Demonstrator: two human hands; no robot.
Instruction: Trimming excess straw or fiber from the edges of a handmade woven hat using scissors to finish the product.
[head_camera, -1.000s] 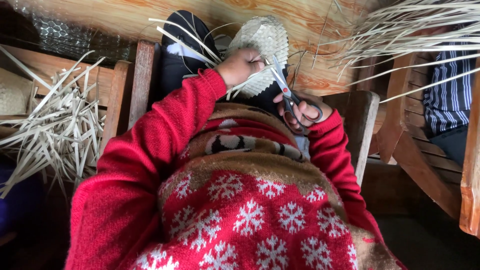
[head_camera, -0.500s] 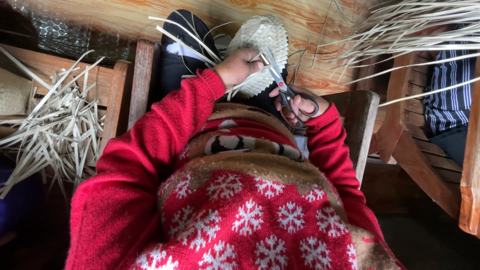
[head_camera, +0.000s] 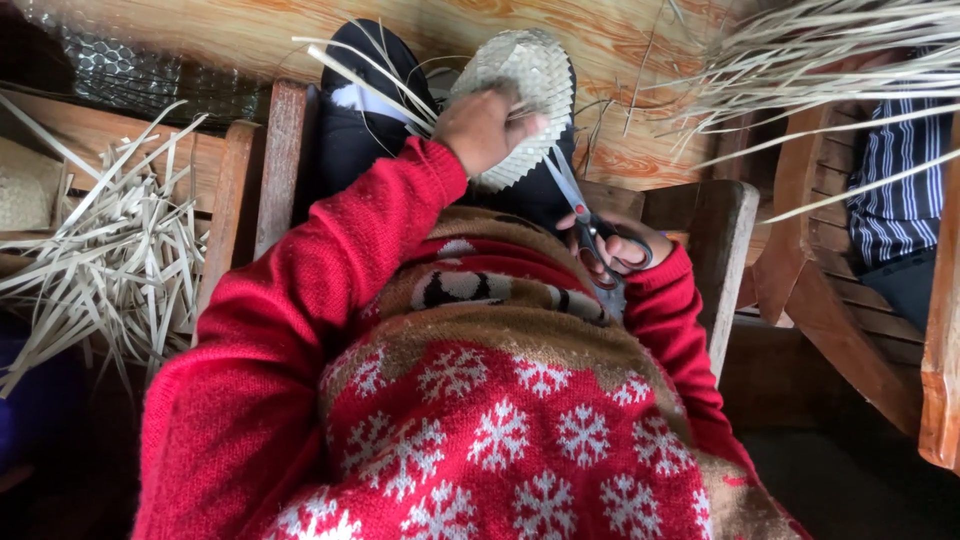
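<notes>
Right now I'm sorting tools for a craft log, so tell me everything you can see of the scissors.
The scissors have slim grey metal blades and dark loop handles. The right hand holds them with fingers through the loops. The blades point up and to the left, their tips at the lower edge of the pale woven piece that the left hand grips. Whether the blades are parted is unclear.

You've got two hands in view: left hand (head_camera: 485, 128), right hand (head_camera: 618, 250). One woven piece (head_camera: 530, 95), one pair of scissors (head_camera: 590, 225). Two wooden chairs: yours (head_camera: 715, 250) and one at right (head_camera: 830, 260). Two strip bundles, one pile left (head_camera: 100, 250), one fan top right (head_camera: 830, 50); single strips too many to count. One other person, striped sleeve (head_camera: 895, 170).
</notes>
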